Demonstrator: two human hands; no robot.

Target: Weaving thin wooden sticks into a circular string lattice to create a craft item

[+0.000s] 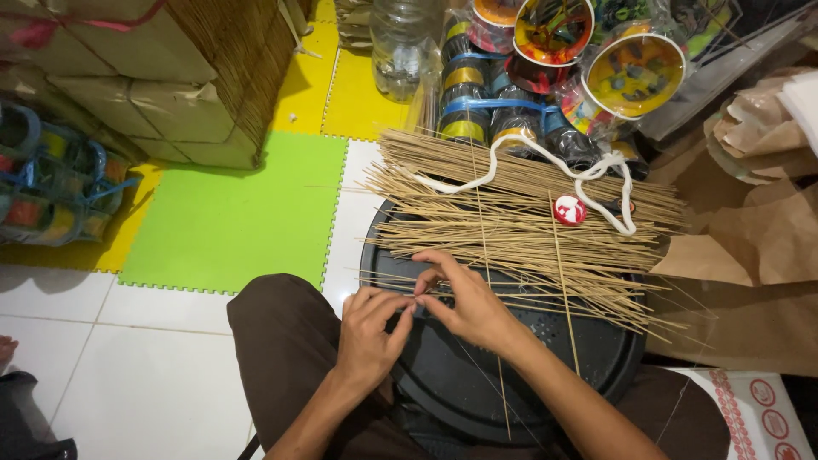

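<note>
My left hand (368,328) and my right hand (467,300) meet over a round black tray (452,375) on my lap. Their fingertips pinch the end of a thin bamboo stick (503,294) that lies across the tray. A large pile of thin bamboo sticks (520,213) spreads over the far side of the tray. A white cord (545,158) curls over the pile. Beside the cord a small red and white round cap (569,209) rests on the sticks.
Green (230,213) and yellow foam mats (358,94) cover the white tiled floor. Paper-wrapped bundles (170,77) stand at the back left. Colourful reels (562,68) and a clear plastic bottle (400,43) sit behind the sticks. Brown paper (758,230) lies at the right.
</note>
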